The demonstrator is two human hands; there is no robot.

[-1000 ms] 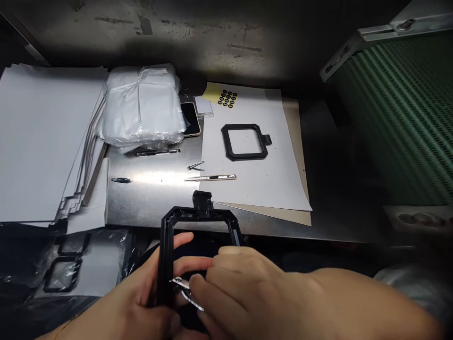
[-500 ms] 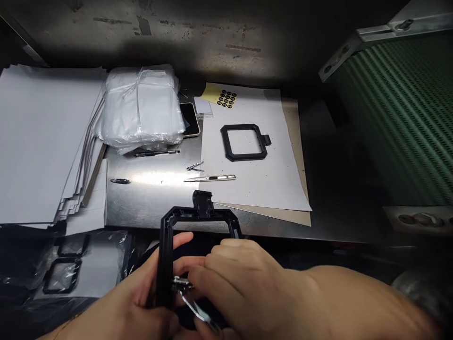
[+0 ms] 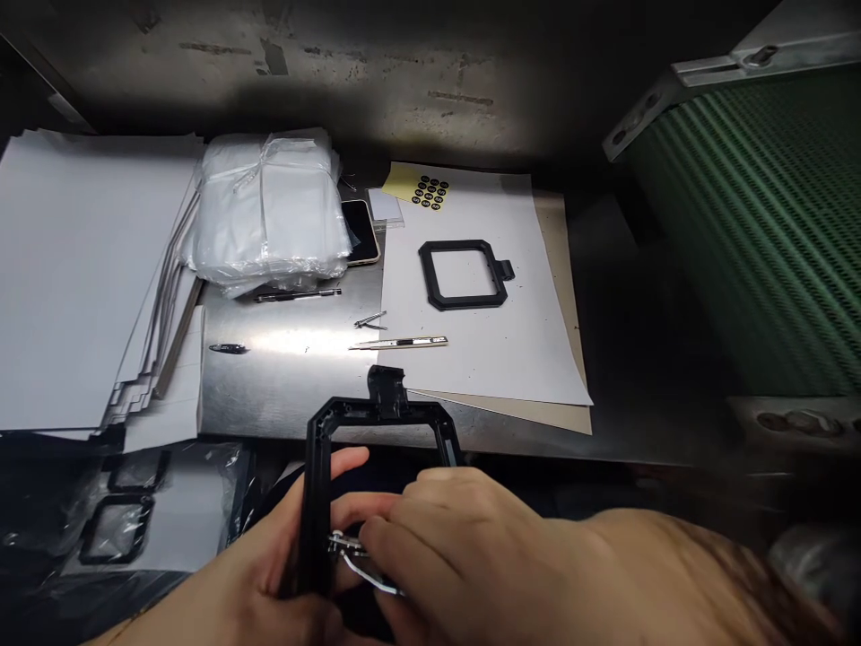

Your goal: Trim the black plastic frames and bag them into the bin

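My left hand is closed around the left side of a black plastic frame, with its fingers showing through the opening. The frame is held up in front of the table edge, its hinge-like tab pointing away from me. My right hand grips a shiny metal nail clipper. The clipper's jaws are against the inner edge of the frame's left side. My right hand hides the frame's lower right part. A second black frame lies flat on white paper beyond.
On the metal table are a craft knife, another small clipper, a pen and its cap. Tied plastic bags partly cover a phone. Paper stacks stand left; bagged frames lie below. A green mesh panel borders the right.
The clipper's lever has swung up closer to its body as my right hand squeezes. The frame stays in nearly the same position, and the view has shifted slightly.
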